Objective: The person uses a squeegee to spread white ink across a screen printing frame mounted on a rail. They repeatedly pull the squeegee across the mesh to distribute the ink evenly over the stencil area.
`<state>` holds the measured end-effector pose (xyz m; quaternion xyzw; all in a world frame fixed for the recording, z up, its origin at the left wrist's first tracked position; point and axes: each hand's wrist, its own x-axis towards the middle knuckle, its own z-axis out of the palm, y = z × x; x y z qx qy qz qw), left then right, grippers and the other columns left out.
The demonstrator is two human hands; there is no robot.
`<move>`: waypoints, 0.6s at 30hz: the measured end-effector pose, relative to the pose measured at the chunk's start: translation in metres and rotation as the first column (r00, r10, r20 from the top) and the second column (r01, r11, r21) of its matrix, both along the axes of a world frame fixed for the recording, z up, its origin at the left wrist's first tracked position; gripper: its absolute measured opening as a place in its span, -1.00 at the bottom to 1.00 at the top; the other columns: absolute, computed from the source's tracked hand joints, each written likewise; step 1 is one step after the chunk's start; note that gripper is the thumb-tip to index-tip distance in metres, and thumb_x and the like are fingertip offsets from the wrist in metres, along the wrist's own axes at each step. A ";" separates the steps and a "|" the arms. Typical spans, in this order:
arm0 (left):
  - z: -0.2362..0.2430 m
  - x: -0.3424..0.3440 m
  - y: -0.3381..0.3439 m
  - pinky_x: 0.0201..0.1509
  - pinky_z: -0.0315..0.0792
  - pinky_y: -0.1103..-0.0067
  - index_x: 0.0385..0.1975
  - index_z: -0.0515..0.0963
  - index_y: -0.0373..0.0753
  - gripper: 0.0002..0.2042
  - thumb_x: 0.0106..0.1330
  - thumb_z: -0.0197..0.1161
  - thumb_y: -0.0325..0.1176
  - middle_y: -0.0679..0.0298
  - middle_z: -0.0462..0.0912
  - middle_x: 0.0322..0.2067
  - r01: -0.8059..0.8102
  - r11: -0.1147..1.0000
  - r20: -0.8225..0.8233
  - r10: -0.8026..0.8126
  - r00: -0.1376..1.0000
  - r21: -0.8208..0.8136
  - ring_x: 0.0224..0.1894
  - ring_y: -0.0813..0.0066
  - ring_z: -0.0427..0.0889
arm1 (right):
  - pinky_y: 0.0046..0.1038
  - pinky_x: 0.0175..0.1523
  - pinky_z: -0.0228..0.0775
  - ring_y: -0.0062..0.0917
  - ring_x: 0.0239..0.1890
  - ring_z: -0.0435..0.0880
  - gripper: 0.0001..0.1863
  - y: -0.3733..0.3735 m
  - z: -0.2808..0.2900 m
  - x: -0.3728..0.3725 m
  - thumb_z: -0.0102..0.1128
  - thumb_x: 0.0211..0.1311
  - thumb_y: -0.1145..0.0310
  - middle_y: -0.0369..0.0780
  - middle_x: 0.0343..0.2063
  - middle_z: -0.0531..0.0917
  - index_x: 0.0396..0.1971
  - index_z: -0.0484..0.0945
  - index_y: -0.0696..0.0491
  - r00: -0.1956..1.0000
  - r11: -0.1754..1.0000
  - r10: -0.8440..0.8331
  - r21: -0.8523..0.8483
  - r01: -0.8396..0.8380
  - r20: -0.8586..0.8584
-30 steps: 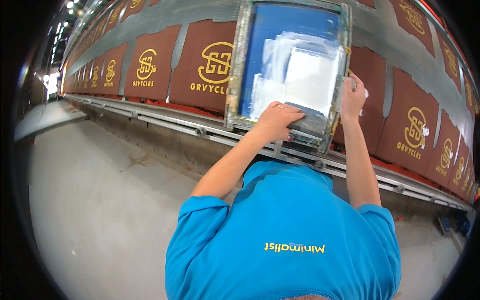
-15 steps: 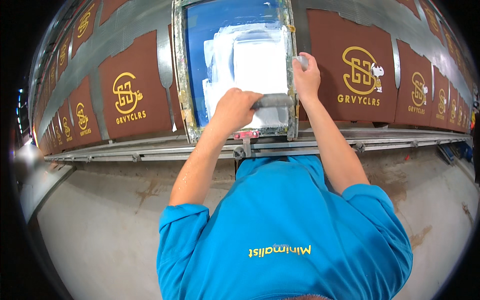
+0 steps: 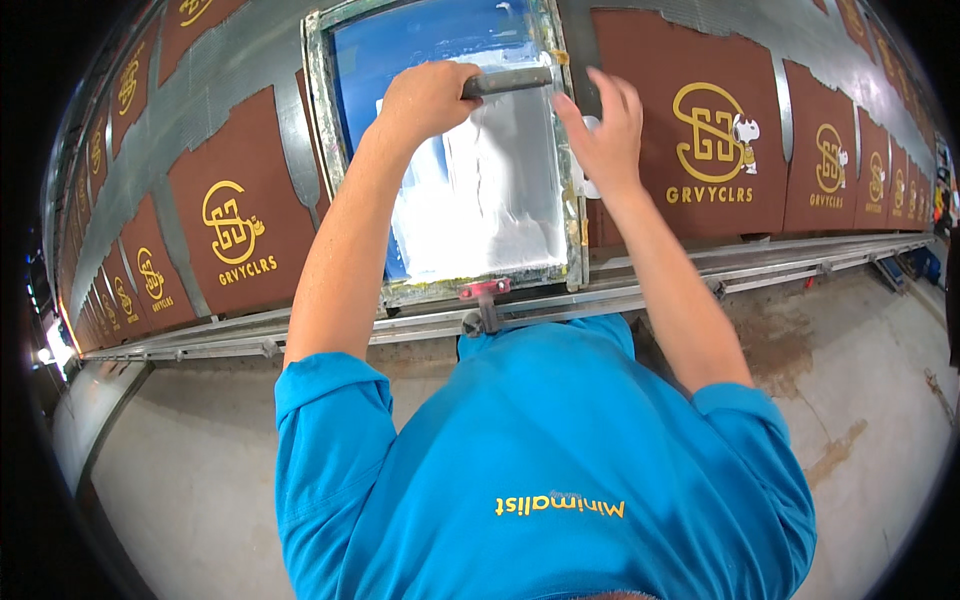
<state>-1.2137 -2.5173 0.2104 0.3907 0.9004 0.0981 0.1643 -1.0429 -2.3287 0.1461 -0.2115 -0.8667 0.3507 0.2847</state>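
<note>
My left hand [image 3: 428, 98] is closed around one end of a dark-handled squeegee [image 3: 512, 82], which lies crosswise near the far part of the screen printing frame [image 3: 577, 240]. White ink [image 3: 500, 200] is spread over the screen's blue mesh [image 3: 385, 45], with a thinner greyish film down the middle. At the frame's right side my right hand [image 3: 612, 140] has its thumb and fingers apart. A pale handle [image 3: 586, 184] shows beside its palm, partly hidden by the hand. The squeegee's blade edge cannot be seen.
Brown fabric panels [image 3: 770, 205] with yellow prints lie in rows on the long grey table [image 3: 285, 55] on both sides. A metal rail [image 3: 690, 270] runs along the near edge, and a red clamp [image 3: 485, 289] sits at the frame's near end. Concrete floor lies below.
My left hand has carried the squeegee from the near end of the screen to the far part. White ink now covers the near area. My right hand's fingers have opened off the pale handle.
</note>
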 end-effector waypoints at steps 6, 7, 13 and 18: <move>0.003 -0.007 0.008 -0.19 0.59 0.23 -0.19 0.76 0.06 -0.87 0.32 0.43 -0.17 0.28 0.80 -0.34 0.004 0.997 -0.064 -0.009 0.998 -0.072 -0.28 0.12 0.77 | -0.14 0.13 0.44 -0.21 -0.07 0.68 -0.72 0.009 0.036 -0.080 0.43 0.23 0.24 -0.17 -0.30 0.70 -0.18 0.67 0.10 0.837 0.785 0.458 0.305 -0.539 0.300; 0.001 -0.001 0.007 -0.22 0.60 0.22 -0.21 0.75 0.05 -0.88 0.30 0.40 -0.22 0.26 0.78 -0.39 -0.003 1.000 -0.080 0.001 0.997 -0.021 -0.30 0.10 0.77 | -0.13 0.09 0.44 -0.21 -0.09 0.68 -0.77 0.005 0.032 -0.078 0.43 0.20 0.28 -0.18 -0.33 0.69 -0.25 0.66 0.09 0.811 0.784 0.439 0.276 -0.556 0.387; -0.022 0.119 -0.041 -0.21 0.59 0.21 -0.19 0.76 0.01 -0.77 0.16 0.36 -0.42 0.17 0.78 -0.32 -0.002 0.997 -0.042 0.005 0.999 0.072 -0.29 0.05 0.78 | -0.18 -0.03 0.41 -0.24 -0.19 0.68 -0.82 -0.038 0.011 0.038 0.43 0.00 0.41 -0.19 -0.37 0.67 -0.36 0.63 -0.01 0.815 0.771 0.502 0.277 -0.573 0.288; -0.006 0.131 -0.050 -0.11 0.62 0.18 -0.11 0.76 0.06 -0.78 0.23 0.46 -0.25 0.13 0.81 -0.26 0.009 0.997 0.227 0.008 0.974 -0.075 -0.19 0.04 0.79 | -0.19 -0.05 0.41 -0.24 -0.18 0.72 -0.77 -0.046 0.023 0.068 0.49 0.03 0.34 -0.18 -0.36 0.71 -0.33 0.62 0.00 0.733 0.744 0.565 0.150 -0.651 0.378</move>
